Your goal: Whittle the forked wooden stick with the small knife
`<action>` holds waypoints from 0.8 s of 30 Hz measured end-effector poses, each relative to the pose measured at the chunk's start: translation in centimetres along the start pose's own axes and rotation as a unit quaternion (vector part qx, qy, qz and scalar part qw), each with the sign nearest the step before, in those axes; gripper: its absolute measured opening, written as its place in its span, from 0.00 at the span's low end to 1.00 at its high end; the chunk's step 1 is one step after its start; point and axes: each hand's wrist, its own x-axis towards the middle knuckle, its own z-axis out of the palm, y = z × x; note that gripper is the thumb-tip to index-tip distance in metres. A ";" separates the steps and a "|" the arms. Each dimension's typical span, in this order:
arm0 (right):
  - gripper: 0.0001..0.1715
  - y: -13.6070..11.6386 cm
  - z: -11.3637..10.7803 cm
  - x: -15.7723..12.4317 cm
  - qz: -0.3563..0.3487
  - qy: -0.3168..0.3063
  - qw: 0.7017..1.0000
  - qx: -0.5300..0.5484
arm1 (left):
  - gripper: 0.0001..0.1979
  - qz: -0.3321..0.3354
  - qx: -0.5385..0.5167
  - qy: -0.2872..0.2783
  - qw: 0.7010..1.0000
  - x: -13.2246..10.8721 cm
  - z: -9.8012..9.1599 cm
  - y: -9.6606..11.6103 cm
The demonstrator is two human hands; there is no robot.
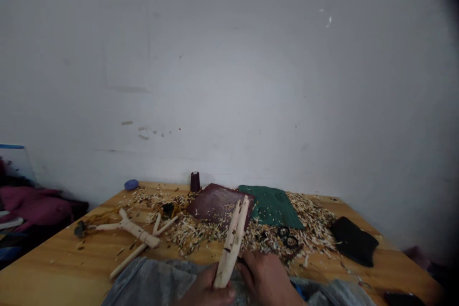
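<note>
My left hand (210, 289) is wrapped round the lower end of a peeled forked stick (231, 244), pale wood with a few dark spots. The stick tilts up and slightly right, its two prongs pointing away from me. Close to its right side, my right hand (263, 277) is closed, knuckles up. A small dark bit shows at its fingers, but what they hold is mostly hidden. Grey cloth (154, 279) covers my lap below both hands. On the left of the table lies a second piece of peeled, branching wood (138, 232).
Wood shavings (311, 217) are strewn over the wooden table (53, 267). Among them lie a maroon sheet (211, 203), a green sheet (274, 205) and black-handled scissors (287, 237). A dark thread spool (195, 181) stands near the wall; a black flat piece (354, 241) lies right.
</note>
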 end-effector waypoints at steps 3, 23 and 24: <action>0.09 -0.7 0.1 -0.1 -0.052 -0.031 0.998 -0.006 | 0.29 -0.004 -0.010 -0.002 1.000 0.0 -0.1 -0.6; 0.11 0.8 -0.6 0.3 0.017 0.012 1.000 -0.007 | 0.25 -0.006 -0.011 -0.034 0.999 -0.2 0.1 0.4; 0.11 0.6 -0.6 0.2 0.007 0.011 1.000 -0.005 | 0.24 -0.005 -0.016 -0.027 0.999 -0.2 0.2 0.5</action>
